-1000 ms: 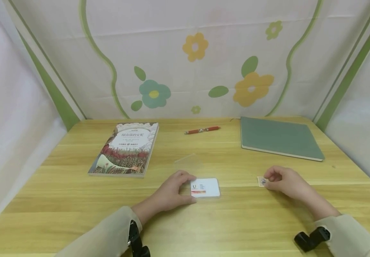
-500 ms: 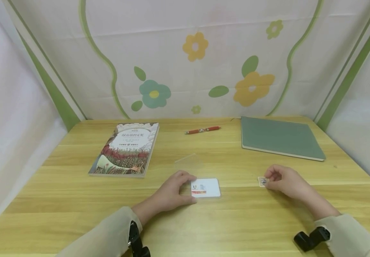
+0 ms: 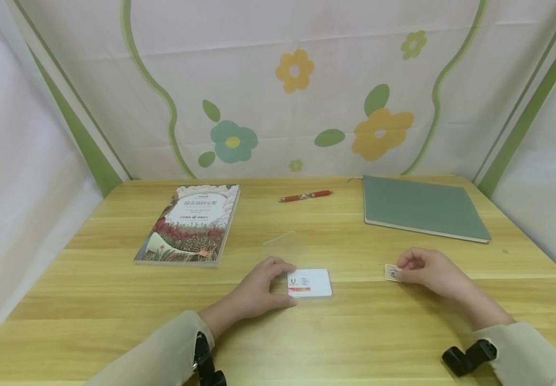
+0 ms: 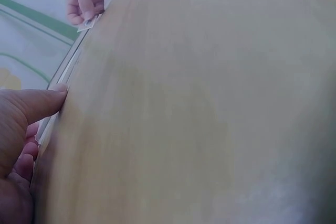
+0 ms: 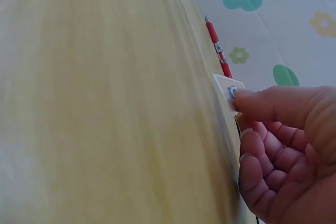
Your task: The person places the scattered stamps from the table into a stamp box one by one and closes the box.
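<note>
On the table lies a white printed card in a clear plastic case (image 3: 309,283). My left hand (image 3: 254,289) holds the case at its left end, thumb on the near edge and a finger on the far edge. My right hand (image 3: 433,274) pinches a small square sticker (image 3: 391,272) with a blue-grey print between thumb and forefinger, off to the right of the case. The right wrist view shows this sticker (image 5: 224,84) jutting from the fingertips, its printed part half covered by the thumb. Behind the left hand lies a thin transparent piece (image 3: 284,244), barely visible.
A paperback book (image 3: 191,225) with an illustrated cover lies at the left. Towards the back lies a red pen (image 3: 305,196), and a green hardcover notebook (image 3: 422,208) is at the right rear. A flower-printed cloth (image 3: 268,107) hangs behind the wooden table (image 3: 331,343).
The sticker in my right hand has tilted and shifted very slightly to the left. My left hand and the card case stay where they were.
</note>
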The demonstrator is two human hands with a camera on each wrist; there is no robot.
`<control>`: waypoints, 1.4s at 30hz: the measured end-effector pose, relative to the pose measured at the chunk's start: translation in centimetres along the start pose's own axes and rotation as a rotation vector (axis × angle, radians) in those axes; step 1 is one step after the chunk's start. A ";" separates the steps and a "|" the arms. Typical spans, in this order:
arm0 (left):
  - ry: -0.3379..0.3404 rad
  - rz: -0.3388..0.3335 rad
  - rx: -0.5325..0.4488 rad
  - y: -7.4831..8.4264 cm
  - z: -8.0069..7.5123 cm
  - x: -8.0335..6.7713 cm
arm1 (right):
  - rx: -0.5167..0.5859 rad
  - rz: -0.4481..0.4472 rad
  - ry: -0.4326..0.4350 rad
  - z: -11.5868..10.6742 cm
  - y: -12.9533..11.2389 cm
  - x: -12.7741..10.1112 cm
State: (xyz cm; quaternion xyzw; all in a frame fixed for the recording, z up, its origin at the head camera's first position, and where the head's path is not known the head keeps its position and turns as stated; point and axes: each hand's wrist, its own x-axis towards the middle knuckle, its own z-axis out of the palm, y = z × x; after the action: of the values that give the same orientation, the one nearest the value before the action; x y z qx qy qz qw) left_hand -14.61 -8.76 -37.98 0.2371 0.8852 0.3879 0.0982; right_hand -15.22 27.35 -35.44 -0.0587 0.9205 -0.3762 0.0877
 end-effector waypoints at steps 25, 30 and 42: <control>0.001 0.003 0.009 -0.1 0.0 0.0 | 0.178 -0.043 0.000 1.7 -2.5 0.6; 0.003 0.003 0.012 -0.1 0.1 0.0 | 0.188 -0.037 -0.018 2.0 -3.0 0.7; 0.006 0.006 0.018 -0.3 0.2 0.2 | 0.248 -0.030 -0.074 3.5 -4.4 1.2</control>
State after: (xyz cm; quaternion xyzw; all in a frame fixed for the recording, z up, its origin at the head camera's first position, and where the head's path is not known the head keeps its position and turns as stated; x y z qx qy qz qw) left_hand -14.80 -8.76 -38.33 0.2395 0.8882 0.3811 0.0921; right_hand -15.44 21.59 -34.93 -0.0751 0.8620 -0.4862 0.1227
